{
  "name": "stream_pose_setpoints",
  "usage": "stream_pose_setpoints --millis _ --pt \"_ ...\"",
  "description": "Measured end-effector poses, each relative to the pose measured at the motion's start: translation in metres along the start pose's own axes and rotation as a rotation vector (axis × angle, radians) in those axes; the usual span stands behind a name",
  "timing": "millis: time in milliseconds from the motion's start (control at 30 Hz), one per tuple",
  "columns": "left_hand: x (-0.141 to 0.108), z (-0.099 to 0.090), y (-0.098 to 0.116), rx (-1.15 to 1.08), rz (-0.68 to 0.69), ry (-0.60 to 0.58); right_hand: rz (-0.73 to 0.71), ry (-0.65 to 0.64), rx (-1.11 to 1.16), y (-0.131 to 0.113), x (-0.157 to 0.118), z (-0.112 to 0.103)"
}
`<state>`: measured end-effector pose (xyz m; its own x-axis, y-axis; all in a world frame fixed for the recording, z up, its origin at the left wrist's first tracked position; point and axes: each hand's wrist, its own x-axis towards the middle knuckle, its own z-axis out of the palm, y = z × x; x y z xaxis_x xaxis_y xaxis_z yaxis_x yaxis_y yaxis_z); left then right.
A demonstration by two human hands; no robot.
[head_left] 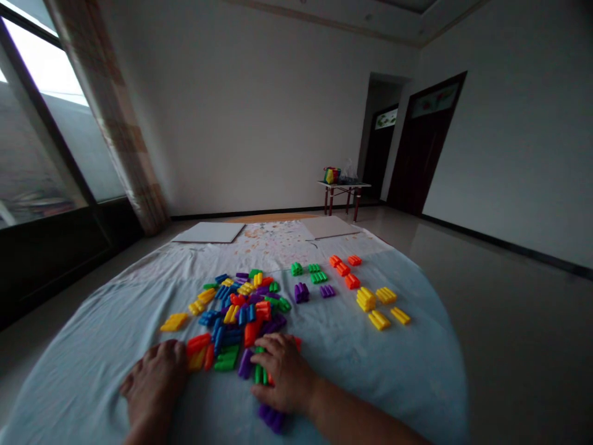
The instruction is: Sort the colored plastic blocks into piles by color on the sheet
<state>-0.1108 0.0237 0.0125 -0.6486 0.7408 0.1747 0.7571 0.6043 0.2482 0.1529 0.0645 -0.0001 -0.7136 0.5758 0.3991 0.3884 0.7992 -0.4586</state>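
A loose pile of ribbed plastic building blocks (231, 312) in blue, yellow, orange, purple and green lies on the cloth-covered table before me. My left hand (160, 380) rests palm down at the pile's near left edge, fingers stretched out, beside an orange block (198, 343). Curved over the near right edge is my right hand (285, 371), thumb and fingers apart. A green block (260, 368) shows between its thumb and fingers, partly hidden. Purple blocks (272, 418) lie just below that hand.
Right of the pile, blocks sit in colour groups: green (317, 277), purple (301, 292), orange (343, 269) and yellow (365, 299). Two flat boards (210, 232) lie at the table's far side. A small table (345, 184) with bags stands near the doors.
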Motion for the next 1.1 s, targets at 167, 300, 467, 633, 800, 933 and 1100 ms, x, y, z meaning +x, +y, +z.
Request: stream_pose_setpoints --millis 167,300,467,633,800,933,1100 --pt "-0.006 -0.003 0.008 0.006 -0.037 -0.005 0.014 0.112 0.141 0.003 -0.006 -0.012" --pt "-0.007 -0.003 0.009 0.009 -0.045 0.009 0.074 0.218 0.131 0.010 -0.007 -0.018" --pt "-0.009 -0.005 0.011 -0.005 -0.057 0.008 0.124 0.230 0.065 0.016 -0.008 -0.016" --pt "-0.009 -0.005 0.012 -0.014 -0.065 0.005 0.057 0.115 0.105 0.010 -0.008 -0.021" --pt "-0.007 -0.003 0.009 -0.020 -0.063 -0.001 0.050 0.161 0.104 0.009 -0.007 -0.021" --pt "-0.006 -0.002 0.007 -0.019 -0.040 -0.008 0.042 0.216 0.084 0.011 -0.005 -0.017" --pt "-0.005 -0.001 0.007 -0.006 -0.040 -0.020 0.053 0.150 0.100 0.007 -0.006 -0.018"
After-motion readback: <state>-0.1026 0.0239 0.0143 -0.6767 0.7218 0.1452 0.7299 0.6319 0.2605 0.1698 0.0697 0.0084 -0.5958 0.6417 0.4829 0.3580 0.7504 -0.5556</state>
